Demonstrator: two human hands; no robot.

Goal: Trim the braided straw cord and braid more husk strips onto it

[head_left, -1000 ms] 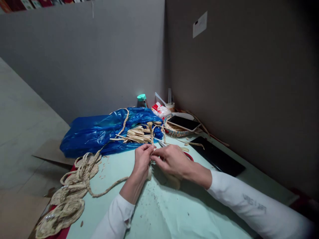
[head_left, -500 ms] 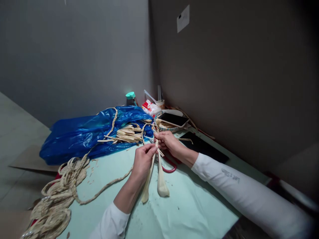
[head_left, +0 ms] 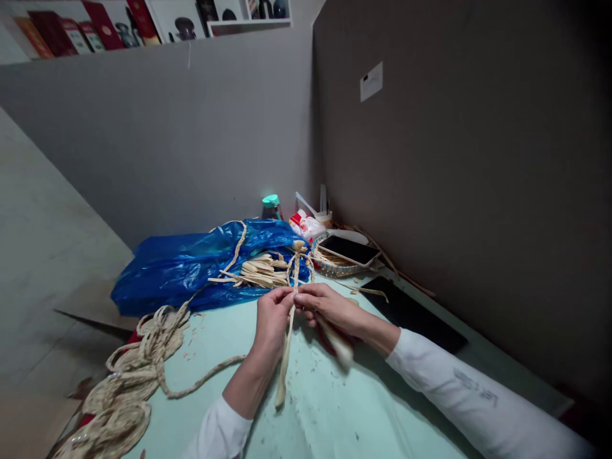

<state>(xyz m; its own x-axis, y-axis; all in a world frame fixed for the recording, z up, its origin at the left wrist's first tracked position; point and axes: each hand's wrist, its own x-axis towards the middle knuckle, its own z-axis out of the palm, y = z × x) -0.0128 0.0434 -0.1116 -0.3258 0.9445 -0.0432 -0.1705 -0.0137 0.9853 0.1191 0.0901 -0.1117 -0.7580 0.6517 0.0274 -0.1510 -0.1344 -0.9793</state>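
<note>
My left hand (head_left: 273,322) and my right hand (head_left: 332,307) meet over the table, fingertips pinching the lower end of a pale braid (head_left: 297,268) of dried, husk-like strips. The braid runs upward from my fingers to a knotted top near the blue bag. One flat strip (head_left: 283,376) hangs below my left fingers toward me. Another strip (head_left: 340,347), smeared by motion, slants down to the right under my right hand. Beneath that hand a red curved handle is mostly hidden.
Behind lies a blue plastic bag (head_left: 162,268) with loose strips (head_left: 262,271) on it. Coiled braided rope (head_left: 119,389) covers the table's left edge. To the right are a phone (head_left: 351,248) on a woven basket (head_left: 335,266), and a black flat panel (head_left: 415,312). Walls close off the back and right.
My right hand has come down beside my left, and its wide strip has swung to the right. More braid shows above my fingers. The view has tilted up, showing a shelf.
</note>
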